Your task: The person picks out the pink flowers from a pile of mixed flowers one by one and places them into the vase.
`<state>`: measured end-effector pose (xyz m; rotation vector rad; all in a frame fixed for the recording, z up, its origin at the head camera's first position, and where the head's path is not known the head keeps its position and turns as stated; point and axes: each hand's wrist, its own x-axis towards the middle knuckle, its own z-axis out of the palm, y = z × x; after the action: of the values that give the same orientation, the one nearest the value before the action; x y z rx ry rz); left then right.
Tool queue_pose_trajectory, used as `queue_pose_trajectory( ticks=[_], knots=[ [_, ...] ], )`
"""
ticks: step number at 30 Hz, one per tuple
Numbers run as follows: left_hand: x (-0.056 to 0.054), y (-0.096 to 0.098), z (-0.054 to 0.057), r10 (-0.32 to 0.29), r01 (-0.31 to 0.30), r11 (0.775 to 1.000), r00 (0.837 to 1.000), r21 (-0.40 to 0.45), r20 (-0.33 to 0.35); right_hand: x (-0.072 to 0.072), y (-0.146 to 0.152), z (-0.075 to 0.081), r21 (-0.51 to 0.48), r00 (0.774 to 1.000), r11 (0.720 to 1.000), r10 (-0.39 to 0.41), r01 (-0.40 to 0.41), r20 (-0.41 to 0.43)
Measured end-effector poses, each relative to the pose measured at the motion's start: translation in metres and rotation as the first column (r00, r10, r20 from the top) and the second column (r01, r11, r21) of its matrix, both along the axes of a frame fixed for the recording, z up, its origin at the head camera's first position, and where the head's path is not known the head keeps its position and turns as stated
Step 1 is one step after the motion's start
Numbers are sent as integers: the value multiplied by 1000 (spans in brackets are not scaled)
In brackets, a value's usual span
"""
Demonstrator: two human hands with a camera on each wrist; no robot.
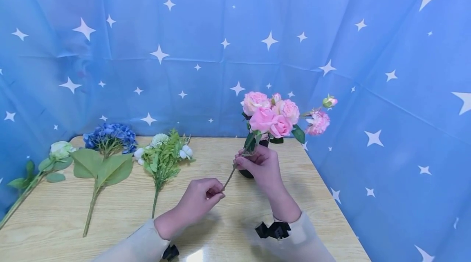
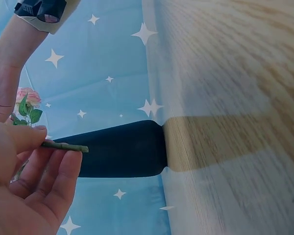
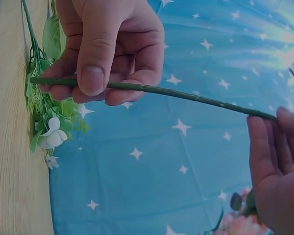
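Note:
A thin green flower stem (image 3: 186, 95) runs slanted between both hands. My left hand (image 1: 200, 198) pinches it near its cut end, which sticks out past the thumb in the left wrist view. Higher up the stem, my right hand (image 1: 263, 168) holds it between thumb and fingers, just below the blooms. Pink roses (image 1: 270, 122) sit above that hand, overlapping paler pink peonies (image 1: 288, 110) behind them. A black vase (image 2: 122, 149) stands upright on the table behind the right hand, which hides most of it in the head view.
To the left on the wooden table (image 1: 206, 160) lie a green spray with white flowers (image 1: 162, 160), a blue hydrangea (image 1: 110, 137) with broad leaves and a white rose (image 1: 60, 150). A blue star-patterned curtain (image 1: 206, 29) stands behind and along the sides.

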<state>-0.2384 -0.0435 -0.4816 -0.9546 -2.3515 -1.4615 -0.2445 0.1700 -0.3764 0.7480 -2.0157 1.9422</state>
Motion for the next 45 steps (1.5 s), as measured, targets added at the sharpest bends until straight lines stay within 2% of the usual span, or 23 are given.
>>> queue_pose_trajectory(
  ticks=[6, 9, 12, 19, 22, 27, 34, 39, 41, 45],
  knots=[
    [1, 1, -1, -67, 67, 998, 998, -13, 24, 2, 2, 4, -8, 999, 999, -33, 33, 23],
    [0, 1, -1, -90, 92, 995, 995, -48, 49, 1, 7, 8, -27, 998, 998, -57, 57, -5],
    [-5, 2, 1, -86, 92, 992, 993, -86, 78, 0, 16, 12, -63, 994, 994, -94, 90, -56],
    [-26, 7, 1, -39, 50, 988, 996, -149, 76, -5, 41, 20, -144, 966, 978, -177, 151, -190],
    [-36, 14, 7, -6, 16, 991, 997, -131, 77, -7, 53, 23, -162, 949, 969, -219, 185, -225],
    [-53, 40, 13, 95, -90, 995, 990, -52, 106, -9, 71, 27, -214, 932, 944, -295, 251, -208],
    [-66, 83, 9, 225, -223, 974, 963, -31, 147, -9, 85, 32, -238, 871, 912, -395, 334, -292],
    [-76, 104, 11, 285, -300, 953, 937, 47, 203, -7, 93, 35, -312, 838, 864, -479, 396, -262],
    [-81, 110, 11, 301, -324, 943, 927, 73, 223, -7, 96, 37, -365, 823, 842, -503, 397, -264],
    [-90, 120, 8, 344, -367, 927, 912, 73, 226, -7, 99, 40, -423, 752, 788, -587, 447, -299]
  ],
)
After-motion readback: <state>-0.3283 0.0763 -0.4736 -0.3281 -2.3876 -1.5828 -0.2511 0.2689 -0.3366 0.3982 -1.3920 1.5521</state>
